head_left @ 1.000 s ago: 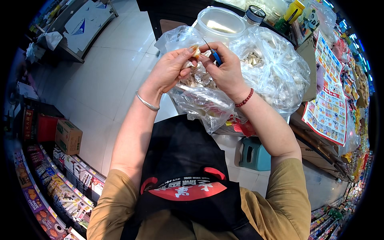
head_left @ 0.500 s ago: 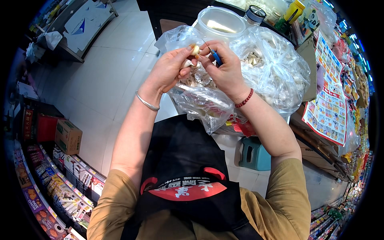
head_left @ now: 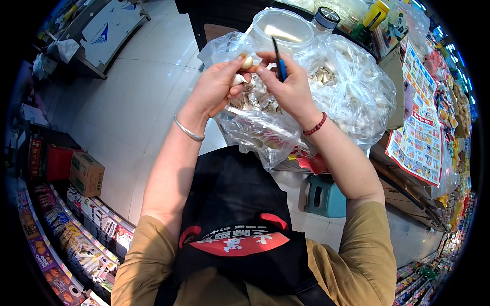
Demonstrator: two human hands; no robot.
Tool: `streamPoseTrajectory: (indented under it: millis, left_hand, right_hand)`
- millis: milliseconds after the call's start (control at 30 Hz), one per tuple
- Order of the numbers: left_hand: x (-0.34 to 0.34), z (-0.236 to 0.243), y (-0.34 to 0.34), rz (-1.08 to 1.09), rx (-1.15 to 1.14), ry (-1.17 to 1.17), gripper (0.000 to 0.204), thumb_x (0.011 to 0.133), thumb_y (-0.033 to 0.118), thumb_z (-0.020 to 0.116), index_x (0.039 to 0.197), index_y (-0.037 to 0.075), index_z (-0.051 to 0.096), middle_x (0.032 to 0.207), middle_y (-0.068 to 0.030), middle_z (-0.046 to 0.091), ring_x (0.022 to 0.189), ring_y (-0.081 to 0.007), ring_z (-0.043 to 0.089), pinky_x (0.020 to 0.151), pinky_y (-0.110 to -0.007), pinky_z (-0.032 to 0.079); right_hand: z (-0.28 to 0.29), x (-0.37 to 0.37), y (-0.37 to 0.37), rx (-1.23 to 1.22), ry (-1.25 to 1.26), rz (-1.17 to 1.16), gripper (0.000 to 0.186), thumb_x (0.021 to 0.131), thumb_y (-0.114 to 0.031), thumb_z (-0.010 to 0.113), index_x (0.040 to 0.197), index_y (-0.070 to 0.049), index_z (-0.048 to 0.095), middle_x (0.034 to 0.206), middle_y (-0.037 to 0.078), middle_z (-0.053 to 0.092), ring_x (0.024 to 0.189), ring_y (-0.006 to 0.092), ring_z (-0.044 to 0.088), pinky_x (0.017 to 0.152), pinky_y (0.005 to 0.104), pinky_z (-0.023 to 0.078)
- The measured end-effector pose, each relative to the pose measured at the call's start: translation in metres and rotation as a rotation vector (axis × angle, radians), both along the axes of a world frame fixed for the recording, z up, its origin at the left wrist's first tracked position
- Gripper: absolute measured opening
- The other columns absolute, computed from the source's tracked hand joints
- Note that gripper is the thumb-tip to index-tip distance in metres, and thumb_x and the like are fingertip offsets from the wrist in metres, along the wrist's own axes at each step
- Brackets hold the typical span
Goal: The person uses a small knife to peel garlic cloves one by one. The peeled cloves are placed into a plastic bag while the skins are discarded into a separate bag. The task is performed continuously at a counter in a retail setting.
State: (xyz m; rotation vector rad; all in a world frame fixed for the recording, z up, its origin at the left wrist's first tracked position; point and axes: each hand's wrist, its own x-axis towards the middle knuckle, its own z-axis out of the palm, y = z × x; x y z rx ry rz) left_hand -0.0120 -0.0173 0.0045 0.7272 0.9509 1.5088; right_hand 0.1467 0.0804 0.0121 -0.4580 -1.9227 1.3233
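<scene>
My left hand (head_left: 218,86) is closed on a pale peeled garlic clove (head_left: 247,62) pinched at the fingertips, with a white piece of garlic or skin (head_left: 238,79) lower in the fingers. My right hand (head_left: 290,92) grips a small blade with a blue handle (head_left: 280,67), blade pointing up; its thumb reaches toward the clove. Beneath both hands lies an open plastic bag (head_left: 260,132) with garlic skins and pieces. A larger clear bag of garlic (head_left: 357,97) lies to the right. A translucent plastic tub (head_left: 282,25) stands just beyond the hands.
A lidded jar (head_left: 325,19) and yellow bottle (head_left: 376,14) stand at the back. A printed flyer (head_left: 416,127) hangs at the right. Below the work surface is a teal stool (head_left: 326,199). Left are tiled floor (head_left: 127,102), a cardboard box (head_left: 87,174) and snack shelves (head_left: 76,239).
The pale clove shows more clearly between my left fingertips. My right hand has shifted slightly right, and the blade has turned from slanting leftward to nearly upright.
</scene>
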Motion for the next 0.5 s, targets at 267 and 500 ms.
streamPoseTrajectory:
  millis: [267, 500]
  left_hand:
    - [0.007, -0.005, 0.003, 0.116, 0.053, 0.091, 0.032, 0.099, 0.029, 0.058, 0.108, -0.002, 0.063, 0.08, 0.0, 0.061, 0.055, -0.0023, 0.042, 0.05, -0.016, 0.035]
    - [0.012, -0.011, 0.002, 0.249, 0.108, 0.259, 0.026, 0.095, 0.022, 0.065, 0.109, 0.001, 0.069, 0.079, 0.0006, 0.066, 0.056, -0.0008, 0.045, 0.05, -0.016, 0.035]
  right_hand:
    - [0.0, -0.001, 0.0, -0.113, -0.02, 0.065, 0.023, 0.089, -0.015, 0.071, 0.107, -0.001, 0.065, 0.087, 0.0, 0.064, 0.068, 0.0041, 0.055, 0.06, 0.0197, 0.046]
    - [-0.004, 0.0, 0.005, -0.199, 0.018, 0.07, 0.021, 0.091, -0.015, 0.07, 0.104, 0.0, 0.064, 0.081, 0.0, 0.065, 0.064, 0.0017, 0.054, 0.055, 0.0181, 0.044]
